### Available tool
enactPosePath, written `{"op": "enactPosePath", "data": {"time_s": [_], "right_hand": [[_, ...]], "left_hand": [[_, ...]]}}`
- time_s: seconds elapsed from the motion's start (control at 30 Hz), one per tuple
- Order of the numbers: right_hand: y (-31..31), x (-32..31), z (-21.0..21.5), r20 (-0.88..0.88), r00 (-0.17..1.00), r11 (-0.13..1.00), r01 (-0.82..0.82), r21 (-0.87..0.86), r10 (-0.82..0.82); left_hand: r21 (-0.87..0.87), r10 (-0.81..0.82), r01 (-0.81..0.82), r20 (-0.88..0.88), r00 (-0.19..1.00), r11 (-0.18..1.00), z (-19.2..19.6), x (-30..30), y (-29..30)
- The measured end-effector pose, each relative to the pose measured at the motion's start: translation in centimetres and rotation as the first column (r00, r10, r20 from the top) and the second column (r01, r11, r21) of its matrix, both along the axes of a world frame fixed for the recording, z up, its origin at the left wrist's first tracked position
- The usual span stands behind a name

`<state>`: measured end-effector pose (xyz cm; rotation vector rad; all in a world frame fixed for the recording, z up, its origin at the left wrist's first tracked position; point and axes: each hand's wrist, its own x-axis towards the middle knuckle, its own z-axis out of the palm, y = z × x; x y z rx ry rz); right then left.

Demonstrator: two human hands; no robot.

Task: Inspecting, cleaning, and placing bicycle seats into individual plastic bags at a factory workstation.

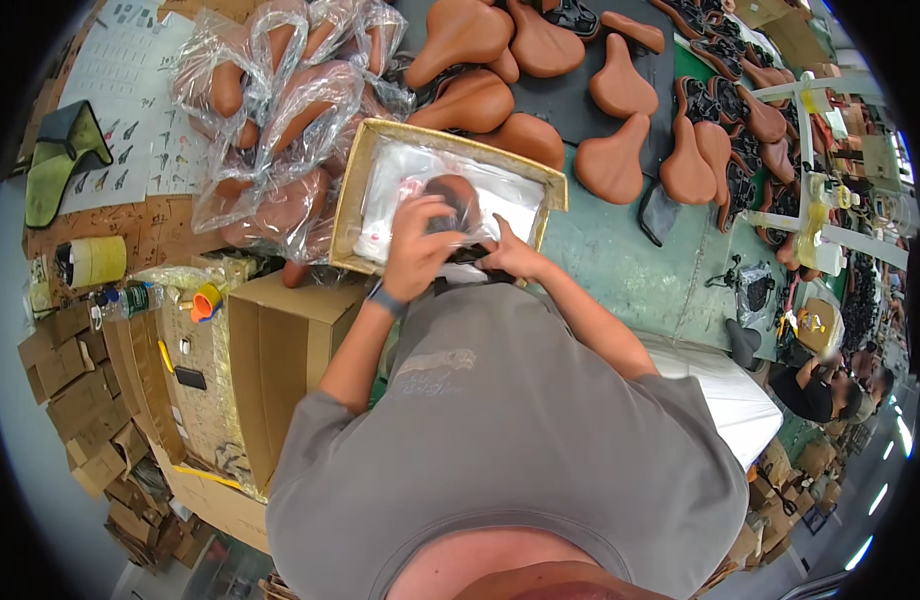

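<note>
A brown bicycle saddle (458, 203) is held between my hands over an open yellow-edged box (555, 190). My left hand (420, 245), a dark band on its wrist, has its fingers bent at the saddle's left side, where clear plastic film shows; motion blurs it slightly. The fingers of my right hand (513, 252) close on the dark near end of the saddle. White plastic bags (520, 190) line the box beneath. Part of the saddle's underside is hidden by my hands.
Saddles wrapped in clear plastic (290, 130) pile up at the left. Unwrapped brown saddles (612, 160) lie at the back and right on the green table (620, 270). A cardboard carton (280, 330), an orange tape roll (207, 300) and a phone (190, 378) are at the near left.
</note>
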<state>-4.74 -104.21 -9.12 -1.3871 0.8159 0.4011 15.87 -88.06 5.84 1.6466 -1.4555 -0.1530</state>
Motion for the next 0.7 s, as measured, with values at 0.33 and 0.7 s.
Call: {"op": "enactPosePath", "data": {"time_s": [0.33, 0.7], "right_hand": [[-8.9, 5.6, 15.8, 0.665, 0.659, 0.880, 0.009, -0.474, 0.351], [-37.7, -4.1, -6.9, 0.065, 0.491, 0.323, 0.661, -0.677, -0.868]], "left_hand": [[0.339, 0.352, -0.131, -0.755, 0.554, 0.932, 0.6, 6.0, -6.9], [0.205, 0.772, -0.781, 0.143, 0.620, 0.590, -5.7, 17.2, -7.5]]}}
